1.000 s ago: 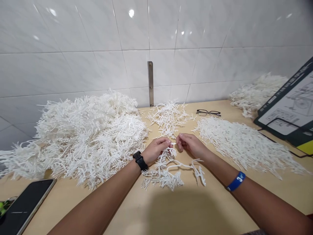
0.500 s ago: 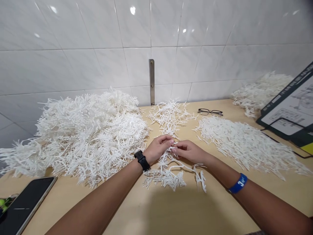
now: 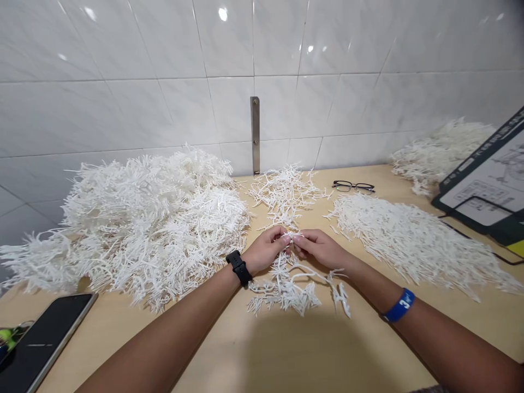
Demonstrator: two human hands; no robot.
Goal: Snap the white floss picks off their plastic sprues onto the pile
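Note:
My left hand (image 3: pixel 265 250) and my right hand (image 3: pixel 320 248) meet fingertip to fingertip over the middle of the wooden table (image 3: pixel 262 349). Both pinch the top of a branched white plastic sprue (image 3: pixel 290 284) whose lower twigs trail onto the table below them. A black watch sits on my left wrist, a blue band on my right. A big heap of the same white sprues (image 3: pixel 139 229) lies left of my left hand. A flat spread of small white pieces (image 3: pixel 405 240) lies right of my right hand.
A small scatter of white pieces (image 3: pixel 284 194) lies beyond my hands by the tiled wall. Black glasses (image 3: pixel 352 187) rest behind it. A phone (image 3: pixel 41 341) lies at the near left, a black instruction board (image 3: pixel 487 191) and another white heap (image 3: pixel 438 153) at the right.
My right hand has moved left until its fingertips meet the left hand's on the sprue. The sprue's trailing twigs have shifted a little.

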